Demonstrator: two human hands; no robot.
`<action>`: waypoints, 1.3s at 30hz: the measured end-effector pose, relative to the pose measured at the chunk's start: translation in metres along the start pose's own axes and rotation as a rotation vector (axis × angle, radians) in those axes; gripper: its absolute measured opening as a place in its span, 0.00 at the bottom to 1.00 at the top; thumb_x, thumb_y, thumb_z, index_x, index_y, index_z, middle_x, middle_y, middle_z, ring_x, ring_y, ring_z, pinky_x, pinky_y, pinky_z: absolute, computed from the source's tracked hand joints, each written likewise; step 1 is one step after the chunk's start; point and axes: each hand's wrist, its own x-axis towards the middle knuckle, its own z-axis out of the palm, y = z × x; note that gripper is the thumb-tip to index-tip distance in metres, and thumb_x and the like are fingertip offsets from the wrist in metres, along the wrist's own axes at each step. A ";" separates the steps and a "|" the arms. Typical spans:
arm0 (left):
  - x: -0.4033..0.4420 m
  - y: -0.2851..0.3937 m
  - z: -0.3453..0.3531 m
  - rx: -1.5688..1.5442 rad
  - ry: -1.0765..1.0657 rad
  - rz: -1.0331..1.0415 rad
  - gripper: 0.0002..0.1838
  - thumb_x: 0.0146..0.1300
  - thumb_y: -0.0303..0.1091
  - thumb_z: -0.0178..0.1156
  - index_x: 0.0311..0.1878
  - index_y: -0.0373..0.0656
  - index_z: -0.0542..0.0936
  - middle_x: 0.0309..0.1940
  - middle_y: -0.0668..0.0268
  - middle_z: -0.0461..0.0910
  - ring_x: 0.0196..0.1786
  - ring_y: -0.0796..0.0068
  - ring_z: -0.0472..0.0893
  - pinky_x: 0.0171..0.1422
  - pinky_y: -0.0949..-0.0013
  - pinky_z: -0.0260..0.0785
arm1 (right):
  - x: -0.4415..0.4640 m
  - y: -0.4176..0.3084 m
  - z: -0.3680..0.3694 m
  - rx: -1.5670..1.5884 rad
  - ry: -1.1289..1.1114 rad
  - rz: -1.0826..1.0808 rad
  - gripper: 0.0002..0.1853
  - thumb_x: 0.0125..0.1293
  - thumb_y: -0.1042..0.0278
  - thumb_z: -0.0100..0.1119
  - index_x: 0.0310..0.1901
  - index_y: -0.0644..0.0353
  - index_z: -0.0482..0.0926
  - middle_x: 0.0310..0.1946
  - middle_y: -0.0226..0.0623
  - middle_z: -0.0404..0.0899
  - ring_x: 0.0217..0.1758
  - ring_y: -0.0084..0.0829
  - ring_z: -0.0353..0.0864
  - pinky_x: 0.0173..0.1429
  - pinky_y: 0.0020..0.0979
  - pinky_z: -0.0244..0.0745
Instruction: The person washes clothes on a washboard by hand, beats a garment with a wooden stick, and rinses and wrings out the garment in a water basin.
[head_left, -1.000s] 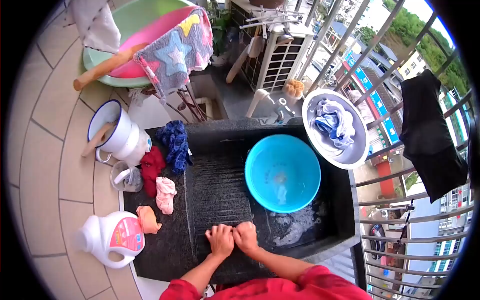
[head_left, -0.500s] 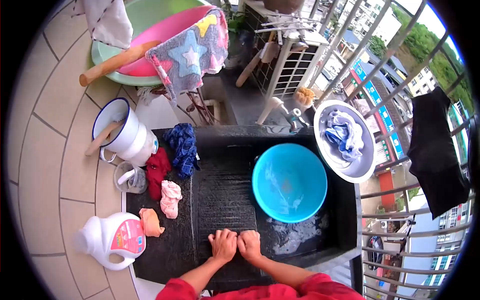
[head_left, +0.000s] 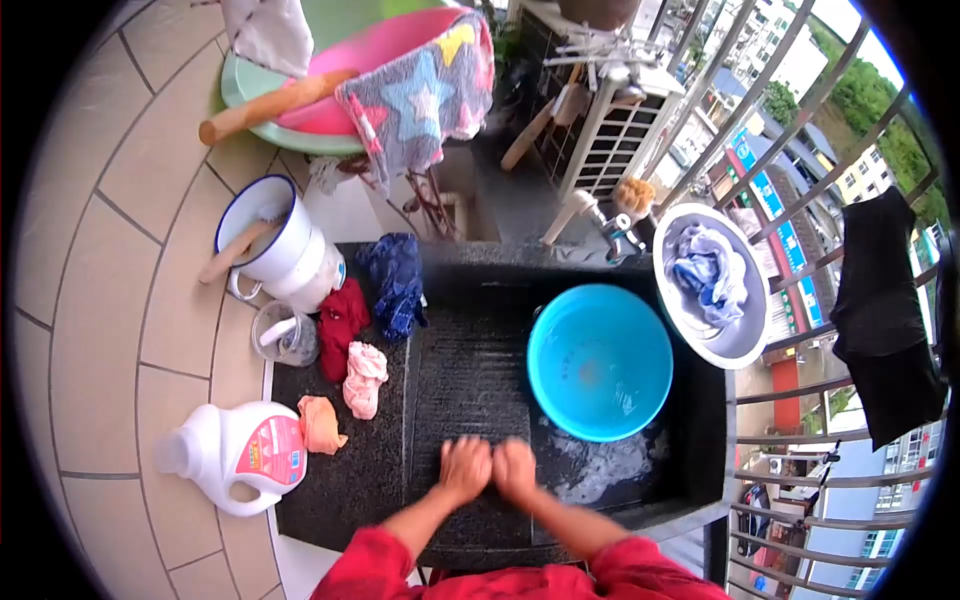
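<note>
My left hand (head_left: 466, 468) and my right hand (head_left: 514, 472) are side by side, nearly touching, over the ridged washboard (head_left: 465, 380) of the black stone sink (head_left: 705, 480). Both have their fingers curled in. Whatever they may hold does not show against the dark stone, and my right hand is slightly blurred. Right of the hands, a blue basin (head_left: 600, 365) stands in the sink with some water inside. Wet suds (head_left: 590, 468) lie on the sink floor close to my right hand.
Left ledge: dark blue cloth (head_left: 395, 285), red cloth (head_left: 343, 325), pink cloth (head_left: 365, 380), orange cloth (head_left: 320, 425), detergent bottle (head_left: 245, 455), clear jug (head_left: 287, 335), enamel mug (head_left: 258, 225). A metal bowl (head_left: 758, 325) with laundry stands right, near the taps (head_left: 622, 235) and railing (head_left: 800, 400).
My view has shifted, so the whole scene sits farther right. Both hands have moved slightly forward along the washboard, still together and curled. The basin and cloths keep their places.
</note>
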 end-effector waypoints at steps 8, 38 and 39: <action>0.036 0.018 -0.018 0.145 0.171 -0.109 0.09 0.59 0.40 0.50 0.35 0.47 0.77 0.38 0.67 0.73 0.47 0.63 0.70 0.48 0.49 0.53 | 0.045 0.003 0.005 -0.227 -0.094 0.211 0.06 0.60 0.66 0.49 0.33 0.56 0.76 0.35 0.38 0.77 0.42 0.44 0.75 0.43 0.48 0.64; 0.029 0.037 0.002 0.045 0.241 -0.340 0.09 0.62 0.38 0.46 0.34 0.47 0.75 0.38 0.70 0.75 0.47 0.66 0.70 0.50 0.55 0.52 | 0.029 0.008 -0.007 0.177 0.023 0.300 0.08 0.60 0.64 0.53 0.34 0.59 0.77 0.35 0.41 0.76 0.45 0.42 0.73 0.49 0.40 0.63; 0.010 0.043 0.002 -0.010 0.239 -0.347 0.09 0.62 0.38 0.47 0.34 0.48 0.75 0.37 0.71 0.75 0.47 0.67 0.70 0.49 0.56 0.51 | 0.014 -0.006 -0.021 0.172 -0.004 0.319 0.08 0.60 0.64 0.53 0.34 0.59 0.77 0.35 0.41 0.76 0.45 0.42 0.73 0.49 0.40 0.63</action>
